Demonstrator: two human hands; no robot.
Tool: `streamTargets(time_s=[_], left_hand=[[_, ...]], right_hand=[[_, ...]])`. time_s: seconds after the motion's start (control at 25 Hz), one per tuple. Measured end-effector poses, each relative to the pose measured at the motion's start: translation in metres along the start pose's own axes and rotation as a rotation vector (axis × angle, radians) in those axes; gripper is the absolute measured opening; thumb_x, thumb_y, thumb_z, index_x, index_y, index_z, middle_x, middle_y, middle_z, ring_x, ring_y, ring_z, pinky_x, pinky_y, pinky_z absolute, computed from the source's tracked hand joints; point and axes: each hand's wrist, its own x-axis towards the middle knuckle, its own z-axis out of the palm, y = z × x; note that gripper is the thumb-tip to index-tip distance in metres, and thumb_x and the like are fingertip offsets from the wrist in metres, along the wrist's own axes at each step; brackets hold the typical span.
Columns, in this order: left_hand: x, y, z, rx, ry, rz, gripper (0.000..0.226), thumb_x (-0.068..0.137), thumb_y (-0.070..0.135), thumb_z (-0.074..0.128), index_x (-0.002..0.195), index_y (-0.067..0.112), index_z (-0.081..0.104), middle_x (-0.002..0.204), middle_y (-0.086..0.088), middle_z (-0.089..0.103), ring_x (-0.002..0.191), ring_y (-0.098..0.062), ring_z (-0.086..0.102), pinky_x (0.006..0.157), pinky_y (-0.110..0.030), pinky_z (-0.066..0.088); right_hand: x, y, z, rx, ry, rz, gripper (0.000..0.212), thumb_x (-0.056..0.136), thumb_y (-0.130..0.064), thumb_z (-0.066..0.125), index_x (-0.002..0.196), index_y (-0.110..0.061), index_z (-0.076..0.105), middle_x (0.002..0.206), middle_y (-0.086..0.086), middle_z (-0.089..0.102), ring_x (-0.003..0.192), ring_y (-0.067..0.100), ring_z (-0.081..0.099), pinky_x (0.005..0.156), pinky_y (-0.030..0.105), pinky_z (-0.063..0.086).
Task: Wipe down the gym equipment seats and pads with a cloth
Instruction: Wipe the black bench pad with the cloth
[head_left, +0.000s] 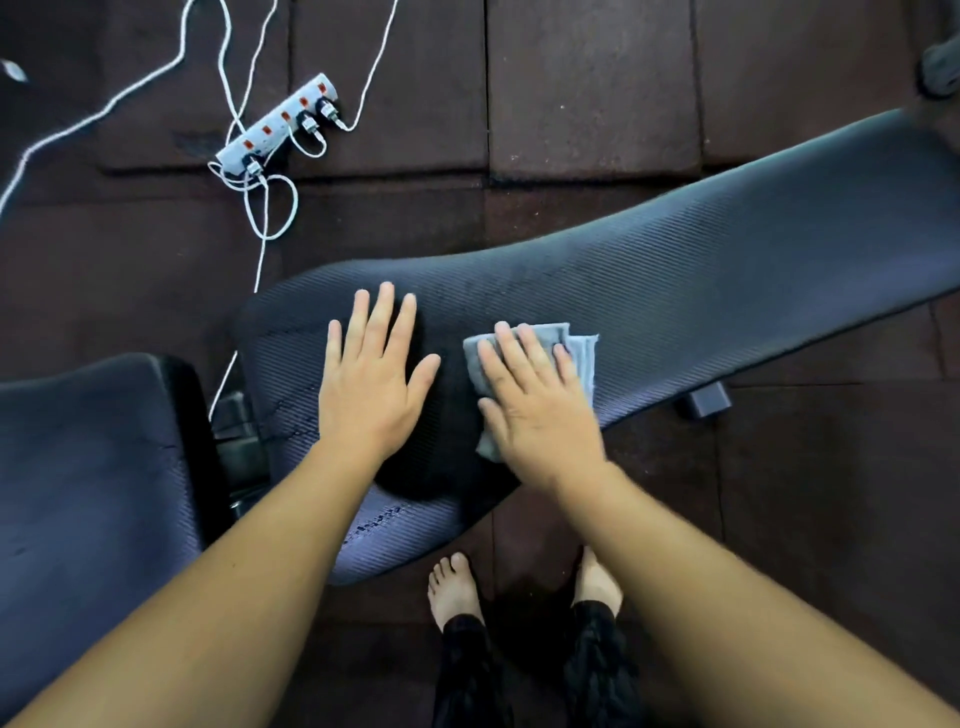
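Left hand (371, 382) lies flat on the long bench pad (675, 291), fingers straight and spread, holding nothing. At its 3 o'clock, the right hand (537, 402) presses a folded grey cloth (579, 351) (fingers extended) onto the pad.

1. Cloth (579, 345): mostly covered by the right hand (535, 405); only its upper, right and lower-left edges show.
2. Long pad (701, 270): the far end blurs and leaves the right edge; the surface under both hands, including the left hand (371, 379), is hidden.
3. Second pad (88, 457): cut by the left edge; its lower part lies behind the left forearm.
4. White cables (130, 88): run out at the top and left edges.
5. Dark object (940, 67), top right corner: blurred, cropped, unidentifiable.
6. Power strip (280, 124): markings too small to read.
7. Right foot (597, 577): toes hidden by the right forearm.
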Motion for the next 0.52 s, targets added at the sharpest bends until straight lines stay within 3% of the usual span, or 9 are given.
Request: streamTargets(time_s=[0.08, 0.2, 0.28, 0.4, 0.52], left_hand=[[-0.007, -0.010, 0.003, 0.006, -0.033, -0.021, 0.070, 0.105, 0.059, 0.028, 0.164, 0.024, 0.016, 0.173, 0.000, 0.006, 0.159, -0.023, 0.000, 0.128, -0.053, 0.008], [-0.010, -0.016, 0.009, 0.001, -0.036, -0.027, 0.070, 0.105, 0.059, 0.028, 0.165, 0.026, 0.012, 0.173, 0.002, 0.002, 0.159, -0.022, -0.003, 0.128, -0.052, 0.005], [-0.010, -0.015, 0.012, 0.002, -0.017, -0.029, 0.071, 0.104, 0.060, 0.025, 0.165, 0.026, 0.011, 0.173, 0.002, 0.002, 0.159, -0.021, -0.003, 0.128, -0.051, 0.005], [-0.010, -0.016, 0.013, -0.006, -0.002, -0.025, 0.072, 0.103, 0.060, 0.025, 0.165, 0.027, 0.012, 0.173, 0.003, 0.003, 0.159, -0.021, -0.002, 0.128, -0.052, 0.006], [-0.011, -0.016, 0.014, -0.004, 0.011, -0.025, 0.071, 0.103, 0.060, 0.026, 0.165, 0.026, 0.014, 0.173, 0.003, 0.005, 0.160, -0.021, 0.000, 0.128, -0.052, 0.007]], right_hand=[[0.013, 0.051, -0.009, -0.034, 0.006, -0.013, 0.066, 0.097, -0.047, 0.032, 0.157, -0.021, 0.032, 0.167, 0.006, 0.025, 0.153, 0.028, 0.022, 0.119, 0.058, 0.025], [0.042, 0.115, -0.034, -0.003, 0.088, 0.396, 0.068, 0.098, -0.048, 0.025, 0.160, -0.018, 0.025, 0.168, 0.008, 0.019, 0.155, 0.030, 0.015, 0.122, 0.057, 0.017], [0.066, 0.090, -0.034, -0.003, 0.128, 0.547, 0.070, 0.098, -0.048, 0.024, 0.161, -0.018, 0.021, 0.169, 0.008, 0.016, 0.156, 0.029, 0.011, 0.124, 0.055, 0.011], [0.079, -0.001, -0.016, -0.022, 0.071, 0.285, 0.066, 0.101, -0.046, 0.028, 0.161, -0.020, 0.019, 0.169, 0.007, 0.015, 0.156, 0.028, 0.011, 0.124, 0.053, 0.011], [0.074, 0.009, -0.022, -0.002, -0.041, 0.032, 0.066, 0.101, -0.048, 0.024, 0.161, -0.021, 0.022, 0.169, 0.003, 0.018, 0.156, 0.024, 0.013, 0.125, 0.053, 0.013]])
